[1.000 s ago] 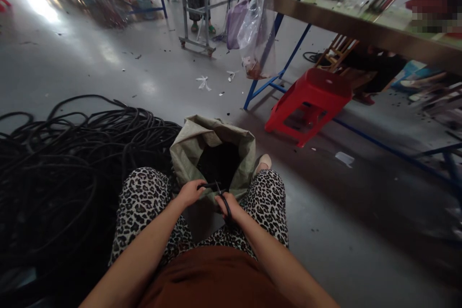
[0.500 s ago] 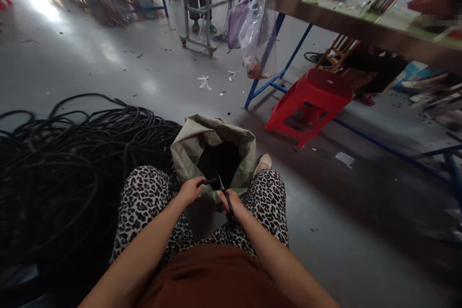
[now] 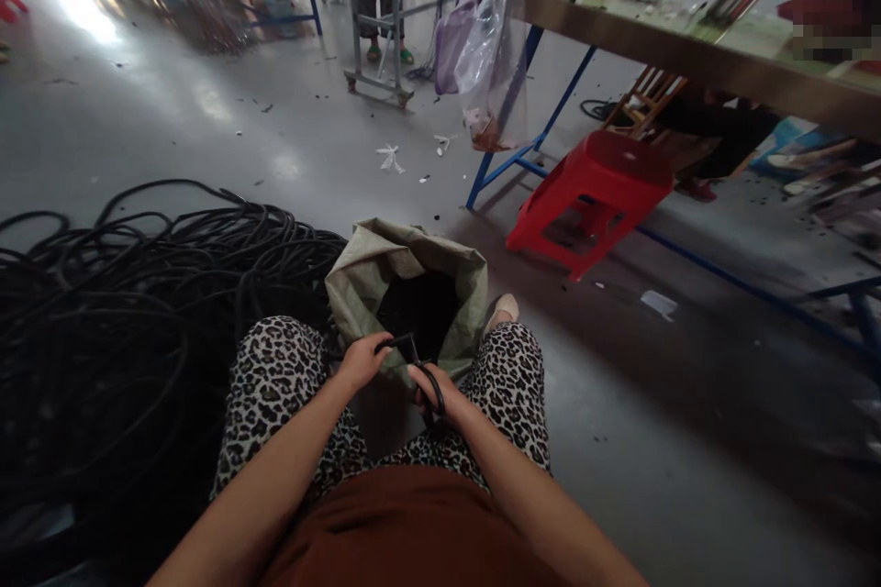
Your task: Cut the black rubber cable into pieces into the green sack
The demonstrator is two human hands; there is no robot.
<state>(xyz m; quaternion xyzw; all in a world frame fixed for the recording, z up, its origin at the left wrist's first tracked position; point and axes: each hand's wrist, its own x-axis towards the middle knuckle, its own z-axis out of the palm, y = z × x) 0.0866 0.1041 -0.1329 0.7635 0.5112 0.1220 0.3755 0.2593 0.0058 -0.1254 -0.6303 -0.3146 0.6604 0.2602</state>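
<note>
Holding cord (image 3: 400, 342), scissors (image 3: 437, 386) part-hidden, sack (image 3: 352, 292) dark inside

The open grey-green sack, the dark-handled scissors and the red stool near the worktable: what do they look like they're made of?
Open grey-green sack: probably woven plastic, matte; its sides hold stiff creases.
Dark-handled scissors: likely metal blades, going by their thin grey gleam; the handles could be plastic or coated metal.
Red stool: likely moulded plastic, smooth with faint sheen; its cut-out sides look formed in one piece.
</note>
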